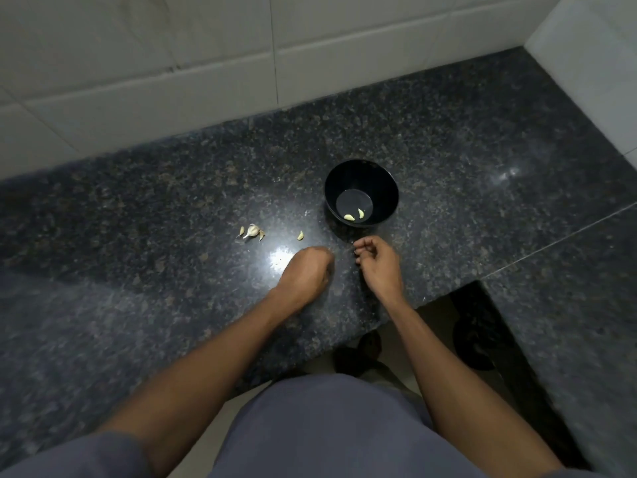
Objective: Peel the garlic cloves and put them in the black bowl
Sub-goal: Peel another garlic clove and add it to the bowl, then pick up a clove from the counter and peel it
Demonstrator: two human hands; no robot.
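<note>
The black bowl [361, 174] stands on the dark granite counter [172, 208] and holds two peeled garlic cloves [349, 217]. Left of it lie a garlic piece with papery skin [251, 231] and a single loose clove [300, 235]. My left hand [305, 272] rests knuckles-up on the counter in front of the loose clove, with its fingers curled under; whatever is inside is hidden. My right hand [379, 262] hovers just in front of the bowl with its fingers loosely curled, and I see nothing between them.
White tiled walls [206, 63] close the counter at the back and right. The counter's front edge cuts in to the right of my right forearm, with floor and dark sandals [358, 353] below it. A seam [551, 243] crosses the counter on the right.
</note>
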